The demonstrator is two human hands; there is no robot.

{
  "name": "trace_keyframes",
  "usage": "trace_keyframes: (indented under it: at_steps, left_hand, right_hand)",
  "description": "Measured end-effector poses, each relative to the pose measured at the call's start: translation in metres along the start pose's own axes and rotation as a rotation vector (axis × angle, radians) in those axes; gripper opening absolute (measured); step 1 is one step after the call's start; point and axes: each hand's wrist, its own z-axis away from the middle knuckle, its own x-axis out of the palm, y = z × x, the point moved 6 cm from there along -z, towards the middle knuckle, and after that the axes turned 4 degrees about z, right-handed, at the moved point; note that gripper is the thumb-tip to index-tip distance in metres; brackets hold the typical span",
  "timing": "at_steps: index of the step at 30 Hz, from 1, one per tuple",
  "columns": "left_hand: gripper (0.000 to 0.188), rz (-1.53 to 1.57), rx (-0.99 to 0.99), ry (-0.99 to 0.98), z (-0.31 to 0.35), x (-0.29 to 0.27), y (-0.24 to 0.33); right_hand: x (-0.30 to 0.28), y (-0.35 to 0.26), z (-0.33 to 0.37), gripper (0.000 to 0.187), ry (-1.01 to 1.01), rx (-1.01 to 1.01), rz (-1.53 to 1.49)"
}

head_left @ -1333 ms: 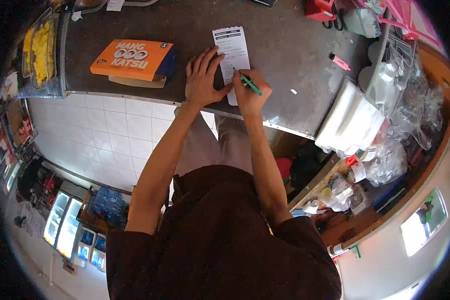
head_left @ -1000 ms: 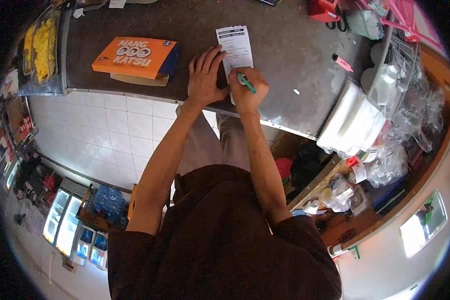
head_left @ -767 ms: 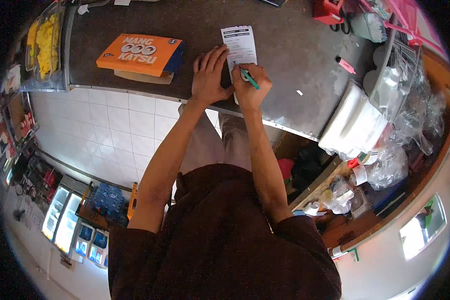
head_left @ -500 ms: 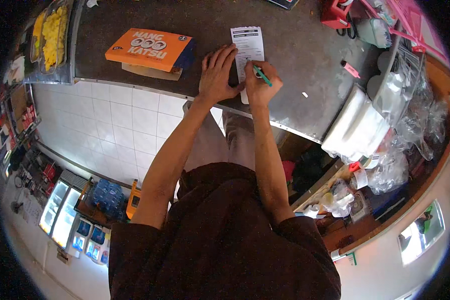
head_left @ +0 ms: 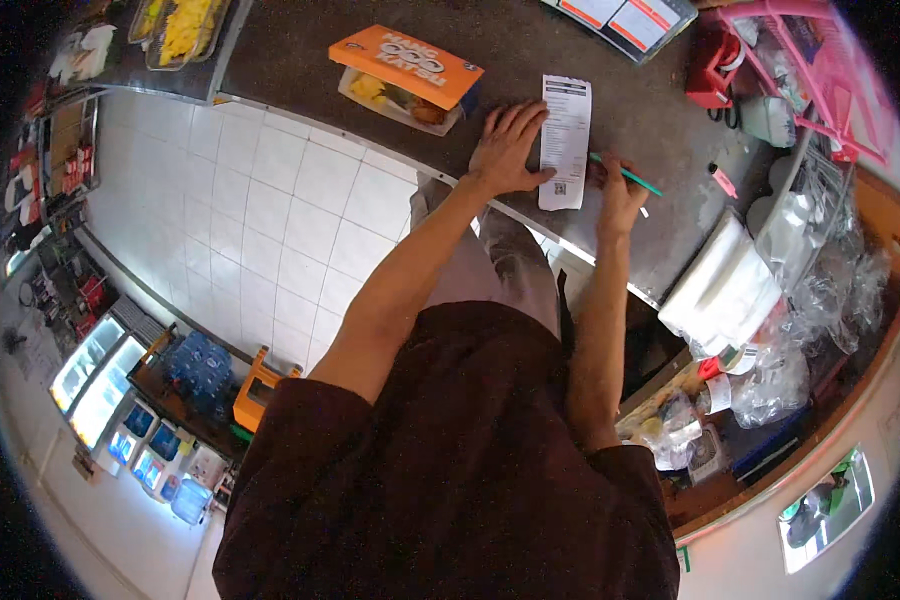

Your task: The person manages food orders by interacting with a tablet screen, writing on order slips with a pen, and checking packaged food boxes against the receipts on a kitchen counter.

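Note:
A long white printed receipt (head_left: pixel 567 130) lies on the dark counter. My left hand (head_left: pixel 511 150) rests beside it with fingers stretched out, and its fingertips and thumb touch the receipt's left edge. To the right of the paper, my right hand (head_left: pixel 620 197) is closed round a slim green pen (head_left: pixel 638 180), held at a slant above the counter. Left of my hands sits an orange food box (head_left: pixel 407 62) with its lid partly raised. Yellow pieces and browned food (head_left: pixel 427 110) show in the gap under the lid.
Clear trays of yellow food (head_left: pixel 188 32) stand at the far left. At the far edge lies a dark folder with printed cards (head_left: pixel 635 25). A red tape dispenser (head_left: pixel 710 72), a pink marker (head_left: pixel 722 181), a pink basket (head_left: pixel 850 80) and white plastic bags (head_left: pixel 722 285) crowd the right side.
My right hand has lifted off the receipt and moved to its right with the pen. My view has turned, so the box, receipt and counter sit farther right in the picture.

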Motion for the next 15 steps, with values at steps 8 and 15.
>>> trace_keyframes:
  at_steps: [8, 15]
  left_hand:
    - [0.101, 0.052, 0.059, 0.068, -0.002, 0.007, -0.002]
    - [0.095, 0.008, 0.114, 0.079, -0.001, 0.002, 0.001]
  right_hand:
    - [-0.07, -0.028, 0.027, 0.021, -0.024, 0.074, 0.361]
    - [-0.05, -0.02, 0.05, 0.025, -0.108, 0.144, 0.231]
